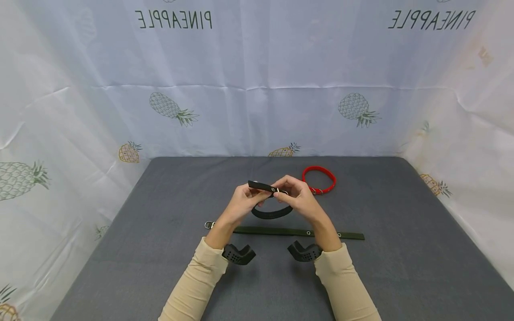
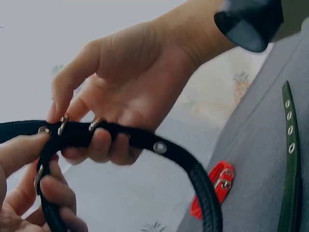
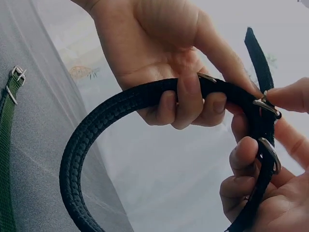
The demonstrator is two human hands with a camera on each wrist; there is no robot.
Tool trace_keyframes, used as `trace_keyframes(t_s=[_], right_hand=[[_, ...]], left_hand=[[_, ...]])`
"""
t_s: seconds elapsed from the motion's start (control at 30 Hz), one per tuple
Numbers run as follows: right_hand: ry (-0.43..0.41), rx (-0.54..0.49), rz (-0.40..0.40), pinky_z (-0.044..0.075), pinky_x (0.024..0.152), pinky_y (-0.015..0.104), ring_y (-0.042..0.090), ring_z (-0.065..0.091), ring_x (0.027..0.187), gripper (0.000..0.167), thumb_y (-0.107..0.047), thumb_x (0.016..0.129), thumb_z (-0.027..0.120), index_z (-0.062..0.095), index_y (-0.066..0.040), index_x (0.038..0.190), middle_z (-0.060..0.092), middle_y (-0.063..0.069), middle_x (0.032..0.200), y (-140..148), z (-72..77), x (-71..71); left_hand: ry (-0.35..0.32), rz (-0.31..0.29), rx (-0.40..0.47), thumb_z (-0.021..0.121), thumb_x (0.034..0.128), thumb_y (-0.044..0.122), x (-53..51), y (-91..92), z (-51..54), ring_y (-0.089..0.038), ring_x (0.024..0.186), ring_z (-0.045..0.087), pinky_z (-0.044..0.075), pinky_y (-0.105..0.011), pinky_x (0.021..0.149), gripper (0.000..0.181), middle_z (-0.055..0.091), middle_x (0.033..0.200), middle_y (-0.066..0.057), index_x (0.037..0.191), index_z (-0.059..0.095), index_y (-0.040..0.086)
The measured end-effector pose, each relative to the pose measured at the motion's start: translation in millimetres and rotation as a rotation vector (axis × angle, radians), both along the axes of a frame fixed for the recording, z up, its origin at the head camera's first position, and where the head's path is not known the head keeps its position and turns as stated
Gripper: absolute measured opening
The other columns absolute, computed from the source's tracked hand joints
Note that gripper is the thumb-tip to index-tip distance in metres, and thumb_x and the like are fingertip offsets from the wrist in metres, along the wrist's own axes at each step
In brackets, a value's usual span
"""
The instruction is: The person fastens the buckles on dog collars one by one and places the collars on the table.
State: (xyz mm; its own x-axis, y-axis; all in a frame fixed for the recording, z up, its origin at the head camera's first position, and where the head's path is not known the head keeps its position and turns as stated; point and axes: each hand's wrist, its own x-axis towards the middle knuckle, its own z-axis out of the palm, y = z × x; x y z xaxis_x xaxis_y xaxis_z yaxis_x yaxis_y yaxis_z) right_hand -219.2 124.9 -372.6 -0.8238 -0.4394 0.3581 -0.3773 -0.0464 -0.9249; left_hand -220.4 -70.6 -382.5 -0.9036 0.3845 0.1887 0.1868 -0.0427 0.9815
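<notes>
A black collar (image 1: 272,214) is looped into a ring and held above the table by both hands. My left hand (image 1: 239,206) pinches the strap near its free end (image 1: 259,185), fingers curled round the band. My right hand (image 1: 300,199) grips the other side by the metal buckle (image 3: 266,109). In the right wrist view the strap's pointed end rises past the buckle, a thumb tip touching there. A D-shaped metal ring (image 3: 269,155) sits below the buckle. One eyelet (image 2: 160,147) shows on the band in the left wrist view. Fingers partly hide the overlap.
On the grey table (image 1: 168,267), a green collar (image 1: 273,231) lies stretched out below the hands, metal rings at its left end and eyelets toward its right. Behind the right hand lies a red collar (image 1: 318,168) closed in a loop. Pineapple-print curtains (image 1: 249,67) surround the table.
</notes>
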Motion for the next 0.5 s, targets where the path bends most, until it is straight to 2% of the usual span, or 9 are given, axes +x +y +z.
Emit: trace_keyframes(t_s=[0.07, 0.13, 0.27, 0.3, 0.37, 0.5], right_hand=[[-0.012, -0.009, -0.010, 0.049, 0.070, 0.024, 0.011, 0.055, 0.071, 0.022, -0.004, 0.093, 0.059, 0.055, 0.011, 0.108, 0.064, -0.014, 0.090, 0.6, 0.2, -0.1], [-0.036, -0.022, -0.026, 0.049, 0.069, 0.022, 0.009, 0.055, 0.070, 0.015, -0.005, 0.094, 0.058, 0.058, 0.003, 0.106, 0.063, -0.013, 0.089, 0.9, 0.4, -0.2], [-0.070, -0.040, -0.058, 0.050, 0.069, 0.020, 0.008, 0.057, 0.070, 0.008, -0.009, 0.097, 0.055, 0.061, -0.013, 0.101, 0.063, -0.013, 0.087, -0.1, 0.9, 0.0], [-0.076, -0.041, -0.067, 0.050, 0.069, 0.019, 0.008, 0.057, 0.070, 0.008, -0.010, 0.098, 0.055, 0.061, -0.014, 0.100, 0.063, -0.013, 0.087, -0.7, 1.1, 0.3], [-0.075, -0.042, -0.082, 0.051, 0.069, 0.020, 0.008, 0.057, 0.071, 0.007, -0.011, 0.098, 0.054, 0.061, -0.010, 0.100, 0.063, -0.013, 0.086, -1.6, 1.6, 1.0], [-0.073, -0.051, -0.085, 0.052, 0.069, 0.021, 0.007, 0.057, 0.072, 0.008, -0.009, 0.098, 0.053, 0.058, -0.004, 0.102, 0.061, -0.012, 0.086, -2.0, 2.9, 2.2]], left_hand=[[0.004, -0.002, -0.007, 0.063, 0.0933, 0.010, 0.4, 0.0, 0.2, -0.007, 0.072, 0.052, 0.046, -0.029, 0.073, 0.030, 0.065, 0.086, 0.014, 0.114, 0.060, -0.012], [0.017, 0.002, -0.020, 0.065, 0.0920, 0.010, 0.9, 0.1, 0.5, -0.005, 0.078, 0.056, 0.049, -0.026, 0.076, 0.031, 0.067, 0.094, 0.009, 0.115, 0.061, -0.009], [0.079, 0.020, -0.061, 0.066, 0.0901, 0.006, 2.2, 1.4, 1.1, -0.002, 0.083, 0.061, 0.051, -0.021, 0.078, 0.029, 0.069, 0.107, -0.015, 0.116, 0.062, -0.007], [0.100, 0.025, -0.067, 0.066, 0.0899, 0.005, 2.4, 1.9, 1.2, -0.002, 0.082, 0.061, 0.051, -0.020, 0.076, 0.028, 0.068, 0.109, -0.021, 0.115, 0.063, -0.006], [0.140, 0.032, -0.081, 0.066, 0.0895, 0.004, 3.3, 3.2, 2.1, -0.001, 0.081, 0.061, 0.050, -0.019, 0.073, 0.026, 0.066, 0.111, -0.028, 0.114, 0.064, -0.006], [0.191, 0.046, -0.094, 0.067, 0.0885, 0.003, 4.6, 5.3, 4.5, 0.001, 0.080, 0.061, 0.049, -0.019, 0.072, 0.025, 0.066, 0.109, -0.028, 0.112, 0.065, -0.005]])
